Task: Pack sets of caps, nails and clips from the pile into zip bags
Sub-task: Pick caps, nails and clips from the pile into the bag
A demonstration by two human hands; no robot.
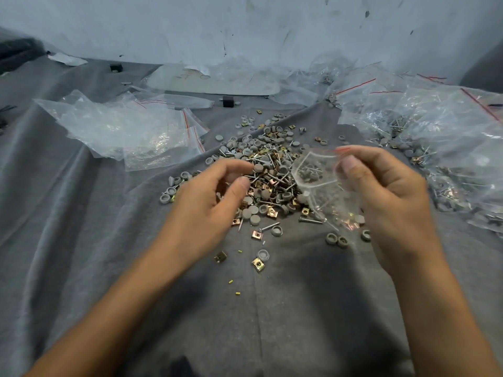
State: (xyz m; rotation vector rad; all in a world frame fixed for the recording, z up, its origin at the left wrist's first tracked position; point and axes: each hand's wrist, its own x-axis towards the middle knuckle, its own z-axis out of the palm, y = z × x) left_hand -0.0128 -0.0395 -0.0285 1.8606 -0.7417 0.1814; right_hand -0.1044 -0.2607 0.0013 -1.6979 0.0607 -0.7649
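A creased grey fabric sheet (81, 240) lies under both hands. Beyond the right hand (386, 191) is a heap of clear red-striped zip bags filled with parts (435, 126). Beyond the left hand (215, 202) lie empty clear zip bags (122, 131). Between the hands sits the pile of grey round caps, steel nails and brass clips (272, 170). The left hand's fingers curl over the pile's near-left edge; whether they hold anything cannot be told. The right hand pinches a small clear zip bag (324, 186) with some parts inside.

We see two bare hands — left hand (215, 205), right hand (386, 191) — each with short, trimmed nails, right thumbnail (350, 162) broad and squarish, knuckles lightly creased, slender wrists, left forearm (122, 303) and right forearm (441, 308) bare from wrist to frame edge
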